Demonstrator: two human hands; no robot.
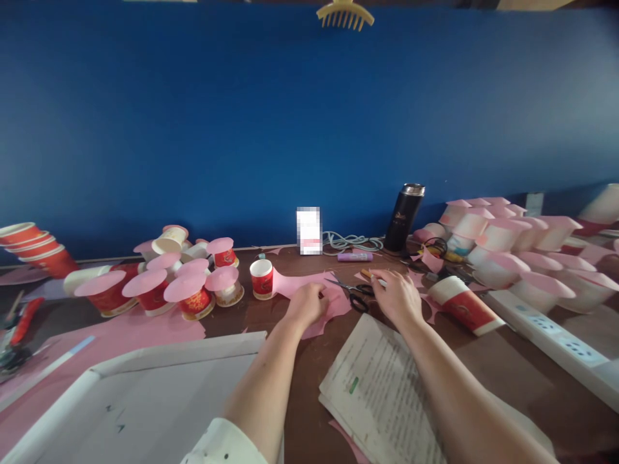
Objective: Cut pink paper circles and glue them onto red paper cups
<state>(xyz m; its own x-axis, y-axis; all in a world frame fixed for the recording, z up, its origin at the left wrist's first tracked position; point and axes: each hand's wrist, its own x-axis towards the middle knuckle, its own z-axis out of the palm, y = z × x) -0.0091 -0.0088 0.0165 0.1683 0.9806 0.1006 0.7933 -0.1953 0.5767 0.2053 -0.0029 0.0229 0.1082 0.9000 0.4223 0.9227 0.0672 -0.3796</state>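
My left hand [307,303] is closed with curled fingers on a sheet of cut pink paper [290,283]. The paper's edges are irregular, and part of it lies under the hand. My right hand [397,296] has its fingers drawn together around a slim orange-and-white stick like a pen [366,274]; its exact kind is unclear. Between the hands lie black-handled scissors [358,301], their blades pointing left over the paper. An upright red-and-white paper cup [262,280] stands left of the pink paper, apart from my left hand.
Cups topped with pink discs [186,290] stand left; more pink-topped cups [507,238] crowd the right. A power strip [551,335], tipped cup [464,306], black flask [405,216], purple tube [354,256] and printed booklet [382,386] surround the work area. A white box lid [184,399] lies front left.
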